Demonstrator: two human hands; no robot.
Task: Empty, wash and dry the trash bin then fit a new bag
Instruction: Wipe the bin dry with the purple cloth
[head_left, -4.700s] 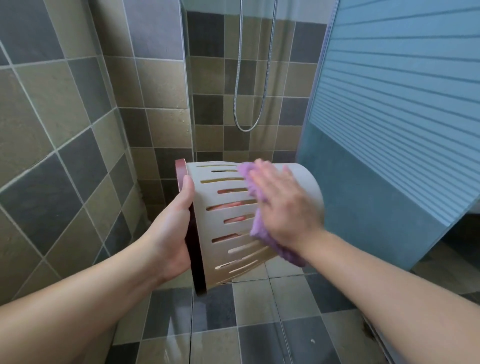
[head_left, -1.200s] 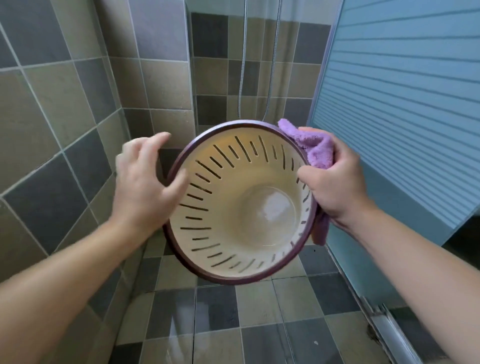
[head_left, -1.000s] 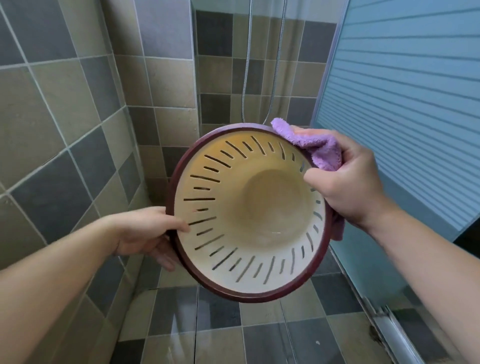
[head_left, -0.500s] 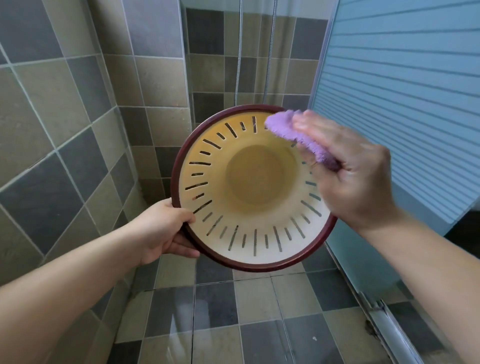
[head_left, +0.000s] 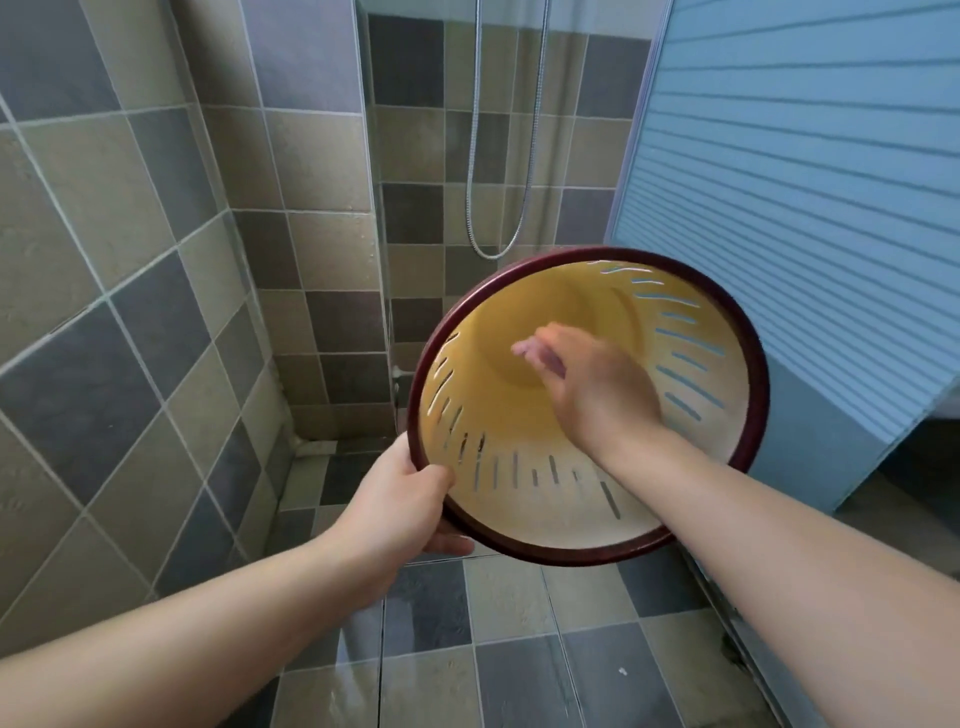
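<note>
Plainly the drying step is in hand: the trash bin (head_left: 524, 499), held tipped in the right centre of the frame with its mouth toward the camera, has the right hand (head_left: 597, 395) reaching inside. Its inside is cream with slotted walls and a dark red rim. The left hand (head_left: 400, 499) grips the rim at lower left. The right hand's fingers are blurred; whether they hold anything I cannot tell. Next, I judge, wiping the base, then fitting a bag.

Home bathroom: tiled walls (head_left: 130, 218), wet tiled floor (head_left: 519, 649), hanging shower hose (head_left: 470, 156).
</note>
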